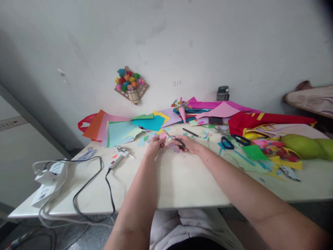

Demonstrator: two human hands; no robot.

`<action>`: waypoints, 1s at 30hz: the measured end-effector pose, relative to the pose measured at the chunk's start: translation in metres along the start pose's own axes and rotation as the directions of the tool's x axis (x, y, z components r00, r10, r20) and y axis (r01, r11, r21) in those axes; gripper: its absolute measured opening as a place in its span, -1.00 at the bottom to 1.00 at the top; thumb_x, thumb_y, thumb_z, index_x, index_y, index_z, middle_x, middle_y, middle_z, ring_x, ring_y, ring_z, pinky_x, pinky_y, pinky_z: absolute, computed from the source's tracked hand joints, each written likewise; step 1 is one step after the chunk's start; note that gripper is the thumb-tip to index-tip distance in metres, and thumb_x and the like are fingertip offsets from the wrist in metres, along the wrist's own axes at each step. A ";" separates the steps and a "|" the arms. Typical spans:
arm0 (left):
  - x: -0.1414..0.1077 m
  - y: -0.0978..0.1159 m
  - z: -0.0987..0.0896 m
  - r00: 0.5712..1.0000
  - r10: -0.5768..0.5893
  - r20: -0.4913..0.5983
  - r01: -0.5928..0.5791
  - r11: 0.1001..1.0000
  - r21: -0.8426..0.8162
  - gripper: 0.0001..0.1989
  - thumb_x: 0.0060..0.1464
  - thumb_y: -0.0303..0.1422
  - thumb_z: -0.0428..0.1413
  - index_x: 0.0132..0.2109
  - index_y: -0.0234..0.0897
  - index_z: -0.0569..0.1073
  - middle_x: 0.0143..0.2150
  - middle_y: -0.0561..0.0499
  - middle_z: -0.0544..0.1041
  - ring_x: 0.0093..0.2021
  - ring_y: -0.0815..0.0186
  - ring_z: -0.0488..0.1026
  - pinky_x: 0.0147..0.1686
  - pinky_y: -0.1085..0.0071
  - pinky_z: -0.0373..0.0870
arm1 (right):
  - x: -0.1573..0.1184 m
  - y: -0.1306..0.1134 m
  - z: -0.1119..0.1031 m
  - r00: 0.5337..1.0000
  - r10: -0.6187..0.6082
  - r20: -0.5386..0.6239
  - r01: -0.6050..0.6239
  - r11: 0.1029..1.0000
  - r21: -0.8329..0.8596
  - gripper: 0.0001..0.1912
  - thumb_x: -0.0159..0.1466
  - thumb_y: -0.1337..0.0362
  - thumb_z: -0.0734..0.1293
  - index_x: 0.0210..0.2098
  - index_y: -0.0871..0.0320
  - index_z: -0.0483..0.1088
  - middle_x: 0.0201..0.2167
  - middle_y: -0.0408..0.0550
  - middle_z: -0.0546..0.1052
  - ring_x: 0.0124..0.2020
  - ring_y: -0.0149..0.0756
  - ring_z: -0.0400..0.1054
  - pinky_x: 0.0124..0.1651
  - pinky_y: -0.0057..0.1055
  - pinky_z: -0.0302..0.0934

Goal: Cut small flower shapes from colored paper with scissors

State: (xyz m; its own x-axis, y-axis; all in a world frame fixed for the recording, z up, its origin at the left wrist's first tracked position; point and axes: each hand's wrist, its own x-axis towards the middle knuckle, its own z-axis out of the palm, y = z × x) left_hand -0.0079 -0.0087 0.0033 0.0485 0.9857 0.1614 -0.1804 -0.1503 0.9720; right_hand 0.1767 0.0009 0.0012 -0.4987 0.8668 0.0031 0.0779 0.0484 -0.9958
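Observation:
My right hand (187, 143) grips a pair of scissors (179, 141) with dark handles, its thin blades pointing up and left. Close by on the left, my left hand (156, 144) pinches a small piece of pink paper (163, 136) near the blades. Exactly where the blades meet the paper is too small to tell. Small coloured paper scraps (145, 139) lie around both hands. Behind them rests a black pen (191, 132).
A hot glue gun (120, 158) lies left, its cord running to a white power strip (49, 184). Coloured paper sheets (119, 128) spread along the back. Blue-handled scissors (227, 142), a phone (215, 120), a green cloth-like item (299, 146) and a red bag (260, 119) are to the right.

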 end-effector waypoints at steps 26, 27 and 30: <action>0.000 -0.001 -0.007 0.999 -0.052 -0.001 0.052 0.998 -0.030 -0.58 -0.34 -0.16 0.39 -0.39 -0.38 0.48 -0.53 -0.03 0.53 -0.59 0.39 0.42 -0.49 0.45 0.40 | -0.006 -0.005 -0.008 0.998 0.003 0.067 0.003 0.997 -0.079 -0.68 0.18 0.05 0.38 -0.39 0.21 0.32 -0.69 -0.25 0.35 -0.76 -0.58 0.14 -0.78 -0.64 -0.17; 0.000 -0.001 -0.007 0.999 -0.047 -0.012 0.047 0.998 -0.030 -0.58 -0.33 -0.17 0.38 -0.38 -0.39 0.50 -0.49 -0.04 0.55 -0.57 0.38 0.43 -0.47 0.44 0.42 | -0.005 -0.005 -0.008 0.998 0.003 0.070 0.004 0.996 -0.088 -0.67 0.18 0.05 0.38 -0.37 0.21 0.33 -0.68 -0.25 0.35 -0.76 -0.58 0.14 -0.78 -0.64 -0.16; -0.001 0.001 -0.005 0.999 -0.029 -0.036 0.027 0.999 -0.047 -0.62 -0.32 -0.22 0.38 -0.36 -0.41 0.54 -0.42 -0.06 0.57 -0.52 0.36 0.48 -0.37 0.39 0.48 | -0.005 -0.005 -0.007 0.998 0.010 0.064 -0.001 0.992 -0.126 -0.68 0.18 0.05 0.38 -0.36 0.21 0.35 -0.68 -0.24 0.35 -0.76 -0.58 0.15 -0.78 -0.64 -0.15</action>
State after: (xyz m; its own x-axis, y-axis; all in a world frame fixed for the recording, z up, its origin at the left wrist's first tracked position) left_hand -0.0128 -0.0096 0.0031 0.0187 0.9917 0.1270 -0.2251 -0.1196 0.9670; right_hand 0.1848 -0.0003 0.0065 -0.5520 0.8337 -0.0123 0.1865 0.1091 -0.9764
